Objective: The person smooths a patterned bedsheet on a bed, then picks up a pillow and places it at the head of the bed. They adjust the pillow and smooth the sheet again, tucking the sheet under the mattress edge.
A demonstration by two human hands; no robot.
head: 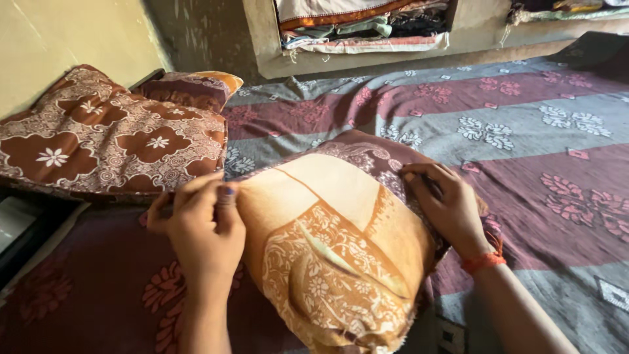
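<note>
A plump pillow (pixel 334 255) in a tan and brown floral cover lies on the bed (pixel 537 164), right in front of the person, propped with its far end up. The left hand (pixel 200 223) pinches the cover's edge on the pillow's left side, thumb and fingers closed on the cloth. The right hand (pixel 445 200) presses down on the pillow's upper right corner, fingers curled into the fabric there, gripping it. Left of the pillow sits a second pillow (pixel 111 141) in rust brown with white flowers, and beyond that a third (pixel 193 88), mostly hidden. Behind the pillow, past the striped bedspread, a wall niche (pixel 367 29) holds folded cloth. To my eye the left pinch is thin: a hard tug could slip the edge free or strain the seam, and the stuffing might bunch at one end if only one side is pulled.
</note>
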